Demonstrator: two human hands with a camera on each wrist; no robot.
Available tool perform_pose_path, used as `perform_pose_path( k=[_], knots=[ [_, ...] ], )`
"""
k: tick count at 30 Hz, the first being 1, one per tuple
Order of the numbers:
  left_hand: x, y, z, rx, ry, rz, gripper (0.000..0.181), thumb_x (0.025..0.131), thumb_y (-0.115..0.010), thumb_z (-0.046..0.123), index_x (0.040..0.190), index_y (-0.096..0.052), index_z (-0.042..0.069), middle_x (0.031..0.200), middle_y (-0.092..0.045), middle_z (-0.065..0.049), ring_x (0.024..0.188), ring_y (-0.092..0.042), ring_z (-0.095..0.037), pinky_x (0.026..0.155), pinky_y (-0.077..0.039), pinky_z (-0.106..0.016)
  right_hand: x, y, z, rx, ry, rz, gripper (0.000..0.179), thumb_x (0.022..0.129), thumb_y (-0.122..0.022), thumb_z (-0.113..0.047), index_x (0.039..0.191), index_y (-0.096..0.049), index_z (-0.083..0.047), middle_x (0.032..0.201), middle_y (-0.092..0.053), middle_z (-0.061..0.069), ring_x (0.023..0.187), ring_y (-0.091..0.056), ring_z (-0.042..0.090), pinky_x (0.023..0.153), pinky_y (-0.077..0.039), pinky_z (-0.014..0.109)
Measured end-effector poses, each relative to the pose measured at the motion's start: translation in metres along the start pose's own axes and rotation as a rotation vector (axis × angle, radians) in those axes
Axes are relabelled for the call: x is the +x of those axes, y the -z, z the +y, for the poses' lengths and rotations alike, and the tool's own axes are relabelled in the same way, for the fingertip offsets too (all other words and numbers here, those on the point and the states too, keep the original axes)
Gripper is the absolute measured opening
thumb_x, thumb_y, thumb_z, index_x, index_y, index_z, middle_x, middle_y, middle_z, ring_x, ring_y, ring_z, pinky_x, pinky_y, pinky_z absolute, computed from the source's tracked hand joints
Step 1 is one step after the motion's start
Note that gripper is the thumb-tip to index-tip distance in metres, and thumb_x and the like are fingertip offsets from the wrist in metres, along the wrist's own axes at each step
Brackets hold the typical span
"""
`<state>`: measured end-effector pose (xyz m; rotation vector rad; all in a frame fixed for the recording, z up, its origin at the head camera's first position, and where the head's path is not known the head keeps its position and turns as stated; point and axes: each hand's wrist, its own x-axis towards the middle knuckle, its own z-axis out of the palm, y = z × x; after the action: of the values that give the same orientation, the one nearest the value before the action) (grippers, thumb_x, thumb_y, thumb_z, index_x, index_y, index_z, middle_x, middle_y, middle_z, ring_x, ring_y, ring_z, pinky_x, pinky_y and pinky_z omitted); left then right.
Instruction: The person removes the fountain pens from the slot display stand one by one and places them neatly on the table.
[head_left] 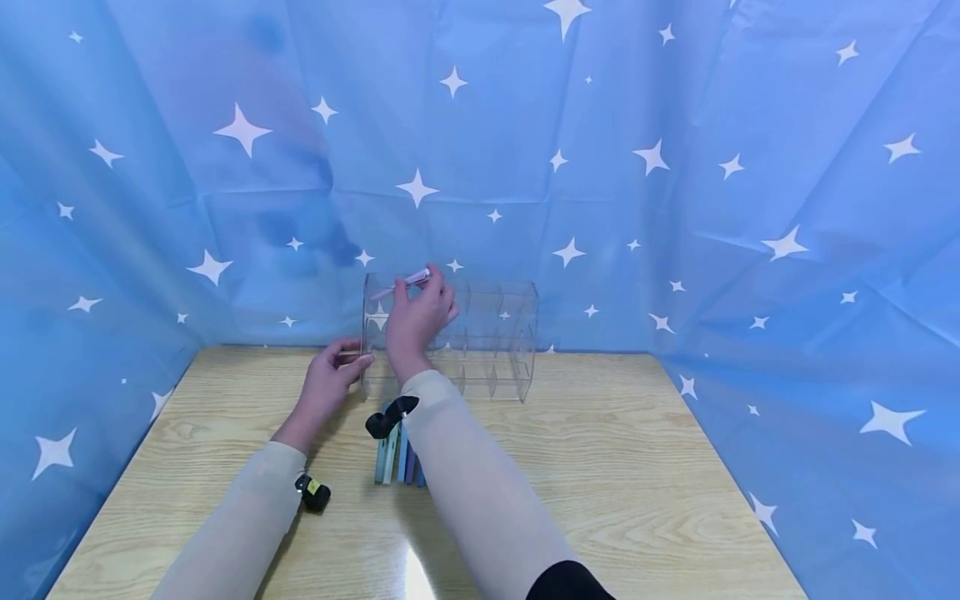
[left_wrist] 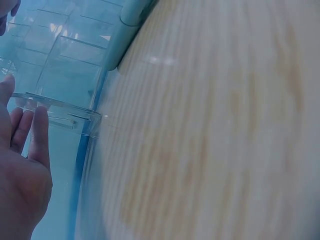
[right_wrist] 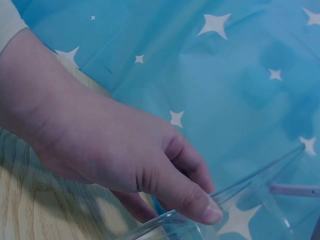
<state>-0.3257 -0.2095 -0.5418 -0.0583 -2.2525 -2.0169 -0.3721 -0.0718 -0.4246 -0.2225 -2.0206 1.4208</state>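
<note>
A clear divided organizer [head_left: 495,367] stands at the back of the table. My left hand [head_left: 333,375] pinches its left side wall, thumb on one face and fingers on the other, as the right wrist view shows with the left hand [right_wrist: 150,160] at the clear edge. Over the organizer's upper left part, my right hand [head_left: 422,321] pinches a slim pale purple marker [head_left: 414,278], tilted with one end down to the left. That marker [right_wrist: 295,190] enters the right wrist view at its right edge. Just the right hand's fingertips [left_wrist: 14,7] show in the left wrist view.
Several markers [head_left: 387,458] in teal, green, blue and purple lie side by side before the organizer, partly hidden by the right forearm. Teal marker barrels [left_wrist: 120,47] show up close. A blue star-printed curtain [head_left: 600,192] hangs right behind the wooden table [head_left: 637,483].
</note>
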Motion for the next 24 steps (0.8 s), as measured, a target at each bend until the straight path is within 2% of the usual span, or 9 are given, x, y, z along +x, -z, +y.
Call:
perform_pose_path(
  k=[10, 13, 17, 18, 20, 22, 24],
  knots=[
    [-0.003, -0.001, 0.002, -0.002, -0.018, 0.011, 0.051, 0.108, -0.077, 0.023, 0.150, -0.060, -0.002, 0.149, -0.061, -0.024, 0.126, -0.066, -0.027, 0.094, -0.062, -0.024, 0.006, -0.004, 0.005, -0.012, 0.038, 0.010, 0.061, 0.099, -0.087, -0.027, 0.155, -0.063, -0.021, 0.121, -0.077, -0.006, 0.126, -0.053, 0.028, 0.106, -0.044, 0.045],
    [-0.003, 0.000, 0.001, -0.006, -0.011, 0.007, 0.051, 0.108, -0.077, 0.023, 0.149, -0.060, -0.001, 0.148, -0.061, -0.024, 0.127, -0.066, -0.030, 0.095, -0.062, -0.024, 0.012, -0.003, 0.007, 0.030, 0.083, 0.017, 0.064, 0.100, -0.086, -0.023, 0.158, -0.061, -0.018, 0.119, -0.079, -0.004, 0.122, -0.058, 0.026, 0.109, -0.041, 0.045],
    [-0.001, 0.000, 0.000, -0.007, 0.001, 0.003, 0.052, 0.107, -0.078, 0.025, 0.150, -0.060, 0.000, 0.148, -0.060, -0.024, 0.130, -0.064, -0.034, 0.094, -0.062, -0.023, 0.021, 0.003, 0.009, 0.150, 0.148, 0.009, 0.070, 0.102, -0.083, -0.017, 0.165, -0.052, -0.014, 0.118, -0.079, 0.000, 0.117, -0.065, 0.019, 0.115, -0.034, 0.045],
    [-0.001, 0.001, 0.000, -0.004, 0.001, 0.002, 0.053, 0.108, -0.078, 0.026, 0.150, -0.060, 0.000, 0.148, -0.060, -0.024, 0.131, -0.064, -0.035, 0.094, -0.062, -0.023, 0.024, 0.006, 0.009, 0.190, 0.163, 0.000, 0.071, 0.103, -0.081, -0.015, 0.166, -0.050, -0.013, 0.117, -0.079, 0.001, 0.115, -0.068, 0.016, 0.117, -0.035, 0.044],
    [-0.002, 0.001, 0.000, -0.007, 0.000, 0.002, 0.054, 0.107, -0.078, 0.026, 0.151, -0.060, 0.000, 0.148, -0.060, -0.024, 0.131, -0.063, -0.037, 0.095, -0.062, -0.023, 0.027, 0.011, 0.009, 0.268, 0.163, -0.018, 0.074, 0.105, -0.079, -0.014, 0.170, -0.044, -0.014, 0.116, -0.078, 0.000, 0.112, -0.069, 0.013, 0.113, -0.046, 0.038],
    [-0.002, 0.001, 0.001, -0.007, 0.000, -0.003, 0.055, 0.108, -0.078, 0.026, 0.152, -0.058, -0.001, 0.148, -0.060, -0.025, 0.132, -0.063, -0.038, 0.096, -0.061, -0.024, 0.030, 0.016, 0.009, 0.324, 0.154, -0.026, 0.074, 0.107, -0.076, -0.015, 0.172, -0.040, -0.015, 0.116, -0.077, -0.002, 0.108, -0.070, 0.012, 0.100, -0.058, 0.031],
    [-0.003, 0.001, 0.002, -0.003, 0.000, -0.007, 0.056, 0.108, -0.077, 0.026, 0.154, -0.057, -0.001, 0.149, -0.059, -0.025, 0.133, -0.062, -0.038, 0.097, -0.061, -0.025, 0.033, 0.020, 0.009, 0.365, 0.158, -0.025, 0.074, 0.108, -0.075, -0.016, 0.172, -0.037, -0.014, 0.116, -0.076, -0.002, 0.105, -0.073, 0.012, 0.090, -0.064, 0.032]
  ],
)
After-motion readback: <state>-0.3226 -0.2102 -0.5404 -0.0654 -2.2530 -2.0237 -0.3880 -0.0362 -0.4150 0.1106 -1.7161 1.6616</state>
